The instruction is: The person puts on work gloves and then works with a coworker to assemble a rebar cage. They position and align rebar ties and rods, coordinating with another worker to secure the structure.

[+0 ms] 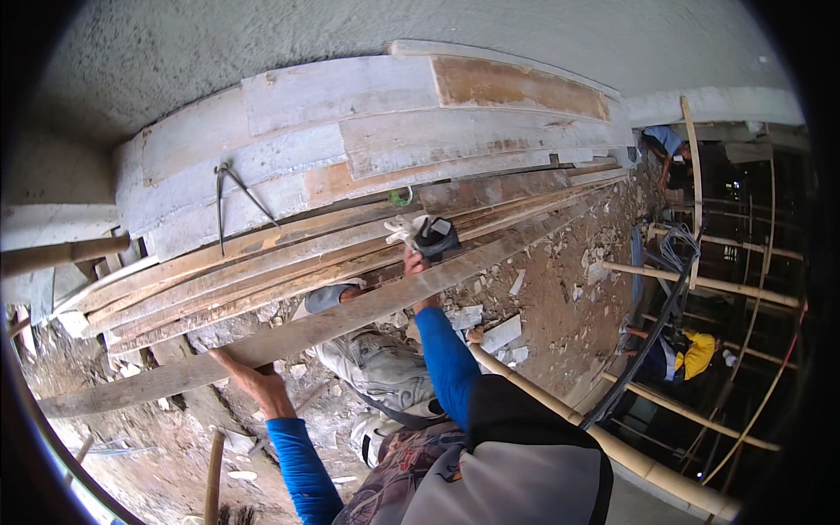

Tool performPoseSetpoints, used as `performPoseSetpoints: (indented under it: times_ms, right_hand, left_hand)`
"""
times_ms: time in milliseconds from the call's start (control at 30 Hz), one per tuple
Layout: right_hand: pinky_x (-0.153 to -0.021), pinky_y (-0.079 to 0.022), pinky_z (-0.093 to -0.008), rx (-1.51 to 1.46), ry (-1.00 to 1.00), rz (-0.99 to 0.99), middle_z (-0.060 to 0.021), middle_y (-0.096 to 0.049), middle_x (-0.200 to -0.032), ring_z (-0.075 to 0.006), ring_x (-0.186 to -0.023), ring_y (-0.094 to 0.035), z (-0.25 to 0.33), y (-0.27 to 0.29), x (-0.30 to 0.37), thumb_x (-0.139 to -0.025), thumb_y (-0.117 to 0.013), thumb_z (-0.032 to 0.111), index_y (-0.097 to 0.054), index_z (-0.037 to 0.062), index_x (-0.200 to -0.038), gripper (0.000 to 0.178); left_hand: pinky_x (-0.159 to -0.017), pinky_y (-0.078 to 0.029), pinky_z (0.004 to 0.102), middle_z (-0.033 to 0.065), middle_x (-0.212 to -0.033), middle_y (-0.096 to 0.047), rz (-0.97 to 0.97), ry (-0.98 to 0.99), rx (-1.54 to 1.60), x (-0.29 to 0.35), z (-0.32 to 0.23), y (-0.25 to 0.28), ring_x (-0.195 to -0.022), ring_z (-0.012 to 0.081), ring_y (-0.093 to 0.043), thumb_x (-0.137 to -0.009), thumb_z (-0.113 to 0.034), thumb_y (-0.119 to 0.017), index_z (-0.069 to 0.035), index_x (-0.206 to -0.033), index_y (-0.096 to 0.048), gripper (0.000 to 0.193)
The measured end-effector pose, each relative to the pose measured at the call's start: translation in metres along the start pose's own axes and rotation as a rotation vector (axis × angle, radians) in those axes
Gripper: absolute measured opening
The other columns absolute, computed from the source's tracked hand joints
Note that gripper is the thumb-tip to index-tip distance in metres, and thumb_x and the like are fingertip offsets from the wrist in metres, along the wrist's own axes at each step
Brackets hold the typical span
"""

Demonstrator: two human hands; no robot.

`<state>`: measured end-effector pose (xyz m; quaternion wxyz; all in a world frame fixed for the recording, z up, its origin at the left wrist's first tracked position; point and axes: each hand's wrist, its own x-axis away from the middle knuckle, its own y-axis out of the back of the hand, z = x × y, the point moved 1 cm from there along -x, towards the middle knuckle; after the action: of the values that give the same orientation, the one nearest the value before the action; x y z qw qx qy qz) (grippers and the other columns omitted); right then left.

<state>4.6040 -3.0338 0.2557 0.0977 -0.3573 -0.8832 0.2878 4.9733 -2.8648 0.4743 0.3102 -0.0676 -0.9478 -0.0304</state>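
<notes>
A long, weathered wooden plank (328,325) slants across in front of me, its near-left end low and its far-right end higher. My left hand (254,387) is closed on the plank's near edge, left of the middle. Farther along, my right hand (415,262) reaches beneath the plank, which hides its palm; the fingers show at the far edge, closed on the board. Right beside those fingers are a pale glove (404,230) and a dark, rounded object (436,236) whose kind I cannot make out.
Long timbers (236,284) lie beside stacked whitish boards (289,131). Pincers (229,188) rest on these. Broken chips (503,332) litter the dirt. Bamboo poles (604,437) run along the right, where a person in yellow (696,354) and one in blue (665,144) are.
</notes>
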Motion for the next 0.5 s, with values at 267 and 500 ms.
performPoseSetpoints:
  times_ms: [267,500]
  right_hand:
    - [-0.094,-0.057,-0.0438,0.061,0.104,-0.174,-0.0178,-0.069,-0.130,-0.0353,-0.111,-0.069,-0.034,0.064,-0.045,-0.100,-0.065,0.039,-0.054,0.0099,-0.150,0.059]
    - [-0.094,-0.056,-0.0437,0.238,0.388,-0.359,-0.0189,-0.070,-0.128,-0.0356,-0.110,-0.070,-0.049,0.071,-0.035,-0.100,-0.066,0.038,-0.059,0.0083,-0.144,0.054]
  left_hand:
    - [-0.112,-0.046,0.0501,0.0065,-0.165,-0.038,0.004,-0.027,0.029,-0.100,-0.025,0.048,-0.140,0.0272,-0.048,-0.100,-0.072,-0.053,-0.019,-0.166,-0.032,0.087]
    - [-0.105,-0.050,0.0535,0.0065,-0.158,-0.043,0.095,0.127,0.086,-0.137,0.005,0.098,-0.134,0.0285,-0.051,-0.093,-0.076,-0.062,-0.018,-0.164,-0.036,0.095]
